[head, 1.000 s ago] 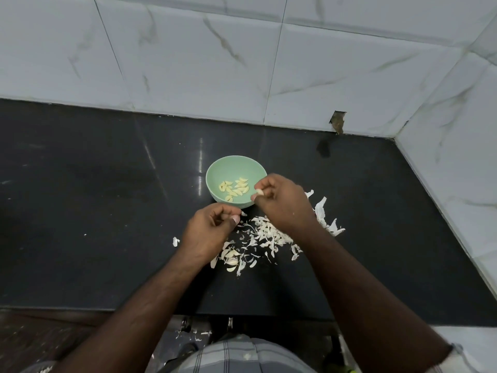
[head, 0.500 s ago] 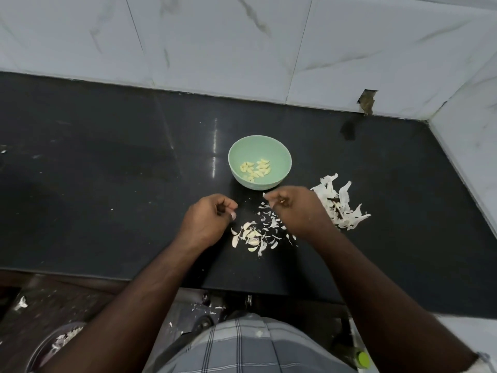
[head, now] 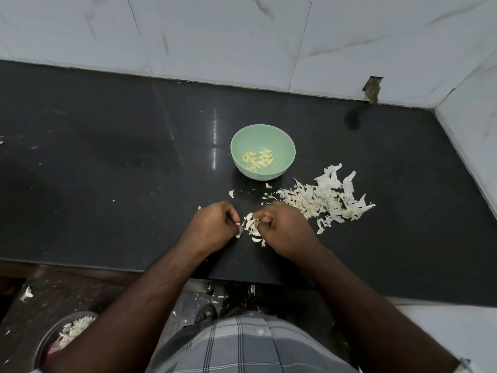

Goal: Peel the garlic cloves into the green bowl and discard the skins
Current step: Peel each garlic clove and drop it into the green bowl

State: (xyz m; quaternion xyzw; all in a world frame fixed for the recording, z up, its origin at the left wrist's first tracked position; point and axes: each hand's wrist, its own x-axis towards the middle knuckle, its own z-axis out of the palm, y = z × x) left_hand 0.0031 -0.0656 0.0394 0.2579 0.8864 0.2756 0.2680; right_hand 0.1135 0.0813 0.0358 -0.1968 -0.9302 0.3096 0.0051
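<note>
The green bowl stands on the black counter with several peeled garlic cloves inside. A heap of white garlic skins lies to its right front. A small cluster of unpeeled cloves sits in front of the bowl, between my hands. My left hand is curled, thumb and fingers pinching a small white piece of garlic at its right side. My right hand is curled too, its fingertips pinching at the top of the cluster.
A round bin holding skins stands on the floor at lower left. Bits of skin litter the floor. The counter's front edge runs just below my wrists. Tiled walls close the back and right, with a chipped hole.
My right hand has come back from the bowl's rim to the cluster of cloves beside my left hand. The left hand has stayed pinched. The skin heap now shows fully.
</note>
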